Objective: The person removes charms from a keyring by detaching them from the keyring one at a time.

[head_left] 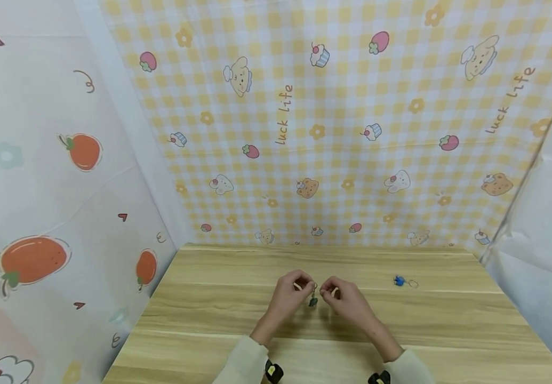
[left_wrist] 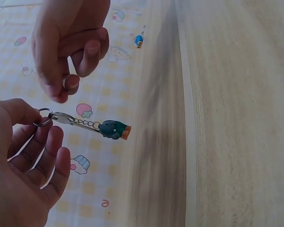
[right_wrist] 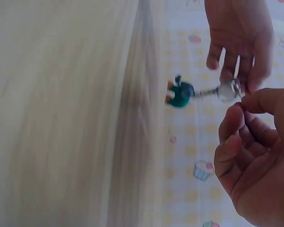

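My left hand (head_left: 291,292) pinches the metal ring (left_wrist: 43,117) of a keychain between thumb and fingertips. A silver key (left_wrist: 62,118) and a short chain (left_wrist: 86,123) hang from that ring. At the chain's end dangles a small dark green figure (left_wrist: 114,129) with orange feet, held above the table. Close beside the ring is my right hand (head_left: 348,301), its thumb and index fingertips brought together and its other fingers curled. Nothing shows between those fingertips, and a small gap parts them from the ring in the head view.
A second keychain with a blue figure (head_left: 399,280) and a ring lies on the wooden table (head_left: 218,309), to the right. A yellow checked cloth (head_left: 333,160) hangs behind the table, with white sheets (head_left: 40,202) at the sides.
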`<state>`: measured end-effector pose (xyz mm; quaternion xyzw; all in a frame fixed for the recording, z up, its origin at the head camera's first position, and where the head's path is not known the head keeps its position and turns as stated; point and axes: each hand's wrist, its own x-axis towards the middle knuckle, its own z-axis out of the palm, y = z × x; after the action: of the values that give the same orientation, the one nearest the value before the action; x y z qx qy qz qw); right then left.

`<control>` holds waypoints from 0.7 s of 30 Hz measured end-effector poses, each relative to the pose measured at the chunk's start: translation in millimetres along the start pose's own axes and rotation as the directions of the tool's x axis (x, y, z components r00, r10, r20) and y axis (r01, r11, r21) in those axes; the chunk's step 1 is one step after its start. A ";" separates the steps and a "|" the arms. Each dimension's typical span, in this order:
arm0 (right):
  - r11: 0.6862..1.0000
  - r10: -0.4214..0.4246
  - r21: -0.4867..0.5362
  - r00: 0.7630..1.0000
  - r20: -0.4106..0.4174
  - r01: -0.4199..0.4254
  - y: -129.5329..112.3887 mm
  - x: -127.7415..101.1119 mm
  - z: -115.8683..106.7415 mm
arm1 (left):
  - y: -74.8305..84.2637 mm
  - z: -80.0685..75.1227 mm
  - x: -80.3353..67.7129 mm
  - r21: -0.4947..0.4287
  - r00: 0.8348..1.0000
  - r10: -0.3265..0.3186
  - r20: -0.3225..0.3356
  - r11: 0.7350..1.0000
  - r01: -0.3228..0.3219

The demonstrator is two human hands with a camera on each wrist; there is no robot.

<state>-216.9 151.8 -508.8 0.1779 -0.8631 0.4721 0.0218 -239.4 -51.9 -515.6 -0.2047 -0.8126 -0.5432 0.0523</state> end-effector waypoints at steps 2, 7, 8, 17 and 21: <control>1.000 0.015 0.019 1.000 -0.013 -0.015 -1.8 0.9 6.2 | -0.6 0.7 0.0 -0.004 1.000 0.000 -0.002 1.000 -0.001; 0.993 0.100 0.064 0.993 -0.054 -0.097 -3.5 4.8 20.6 | -2.4 1.3 -0.5 -0.016 1.000 -0.003 -0.008 1.000 0.003; 0.990 0.120 0.077 0.991 -0.064 -0.115 -3.5 5.7 23.3 | -2.4 1.2 -0.7 -0.018 1.000 -0.008 -0.010 1.000 0.008; 0.938 0.254 0.262 0.965 -0.069 -0.228 -5.7 7.7 35.8 | -3.4 2.4 -0.9 -0.025 0.999 -0.031 -0.028 0.999 0.031; 0.923 0.271 0.294 0.961 -0.044 -0.247 -6.5 7.0 33.3 | -4.1 1.3 -1.1 -0.028 0.999 -0.038 -0.029 0.999 0.038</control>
<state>-217.0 119.2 -520.5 0.0434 -0.7999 0.5977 -0.0305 -239.8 -52.4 -520.1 -0.1818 -0.8079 -0.5582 0.0511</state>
